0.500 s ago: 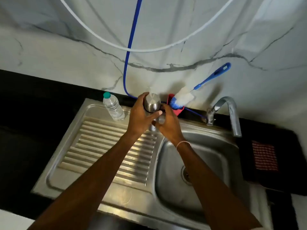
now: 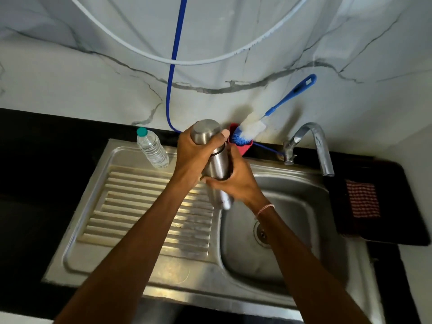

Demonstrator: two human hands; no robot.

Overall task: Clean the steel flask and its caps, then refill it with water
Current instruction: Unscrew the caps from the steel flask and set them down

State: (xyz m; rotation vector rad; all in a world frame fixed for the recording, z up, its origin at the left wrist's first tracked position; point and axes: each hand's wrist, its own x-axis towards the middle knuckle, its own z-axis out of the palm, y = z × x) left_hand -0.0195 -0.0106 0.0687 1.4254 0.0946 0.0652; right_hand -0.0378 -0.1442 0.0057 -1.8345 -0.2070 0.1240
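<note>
A steel sink (image 2: 163,284) sits in a black bench under a marbled wall. Above its mid-ridge hangs the steel flask (image 2: 218,164), tilted, with its cap (image 2: 205,133) toward the wall and its base toward the basin. The left hand (image 2: 194,157) wraps its fingers round the cap, and the right hand (image 2: 240,183) grips the body; unscrewing looks likely next. At the sink's back edge are a bottle brush (image 2: 251,129), a plastic bottle (image 2: 152,148) and the tap (image 2: 320,146), none in the way.

The ribbed drainboard (image 2: 131,206) lay free for a pass on the left, and the basin (image 2: 301,232) stood open below the tap (image 2: 319,141), whose spout arched over its far right corner. Along the back wall (image 2: 93,78) a plastic bottle (image 2: 153,148), a red cup (image 2: 246,148) holding a brush (image 2: 251,130) and a hanging blue hose (image 2: 171,90) crowded the space around the held flask (image 2: 217,164).
</note>
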